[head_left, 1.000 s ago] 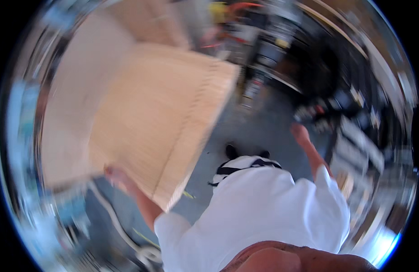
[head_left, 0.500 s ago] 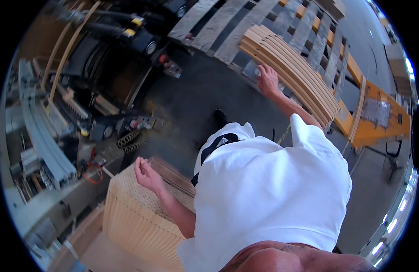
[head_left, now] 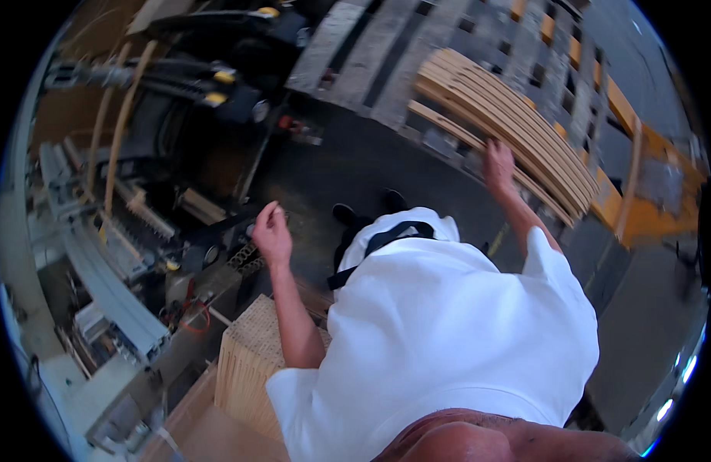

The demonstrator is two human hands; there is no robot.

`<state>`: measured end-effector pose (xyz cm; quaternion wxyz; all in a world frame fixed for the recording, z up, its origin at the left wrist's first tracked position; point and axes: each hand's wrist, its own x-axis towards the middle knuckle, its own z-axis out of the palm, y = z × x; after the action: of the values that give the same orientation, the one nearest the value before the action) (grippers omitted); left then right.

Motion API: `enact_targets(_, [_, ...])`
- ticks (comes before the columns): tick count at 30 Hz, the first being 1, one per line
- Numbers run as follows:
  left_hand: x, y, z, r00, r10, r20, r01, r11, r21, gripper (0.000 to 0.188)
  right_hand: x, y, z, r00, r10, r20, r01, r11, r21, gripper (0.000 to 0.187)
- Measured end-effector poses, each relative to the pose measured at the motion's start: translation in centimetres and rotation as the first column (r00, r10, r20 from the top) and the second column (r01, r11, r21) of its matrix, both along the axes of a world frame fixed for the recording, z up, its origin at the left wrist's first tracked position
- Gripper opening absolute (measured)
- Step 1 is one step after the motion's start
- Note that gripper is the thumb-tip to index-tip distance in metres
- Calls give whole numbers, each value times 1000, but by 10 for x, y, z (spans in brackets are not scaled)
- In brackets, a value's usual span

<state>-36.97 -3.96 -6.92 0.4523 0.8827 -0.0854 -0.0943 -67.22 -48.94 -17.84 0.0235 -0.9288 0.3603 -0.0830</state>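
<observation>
My right hand [head_left: 499,163] is closed on one long wooden strip [head_left: 448,125] at the near side of a stack of similar strips [head_left: 509,115]. A narrow gap separates this strip from the stack at its left end. The stack lies slantwise on a grey wooden pallet [head_left: 386,58]. My left hand [head_left: 272,235] is in the air with loosely curled fingers and nothing visible in it. Below it, close to my left forearm, stands a dense block of upright wooden strips [head_left: 251,346].
A machine with dark parts, yellow knobs [head_left: 217,98] and curved grey rails [head_left: 113,277] fills the left side. Behind the pallet's right end is an orange pallet jack [head_left: 663,212] with a strip leaning on it. A coiled hose [head_left: 244,258] hangs near my left hand.
My right hand has moved right along the stack, and one strip now stands apart from it. My left hand has risen away from the block of strips. My view has shifted slightly.
</observation>
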Motion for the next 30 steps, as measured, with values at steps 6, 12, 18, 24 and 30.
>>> enact_targets(6, [112,6,14,987,-53,148,43,996,73,21,0,7,17,971,-47,-234,42,999,-26,32])
enact_targets(12, [329,67,26,842,-32,539,-97,973,209,23,58,37,52,1000,23,4,-24,990,141,43])
enact_targets(18, [532,105,64,826,70,560,-380,802,460,42,203,114,144,982,137,131,-162,966,201,58])
enact_targets(24, [604,112,77,912,-59,406,-280,632,722,68,359,175,240,903,405,142,-428,877,219,62])
enact_targets(30, [550,111,61,829,-254,499,-78,830,552,37,506,193,282,714,684,152,-700,705,115,63])
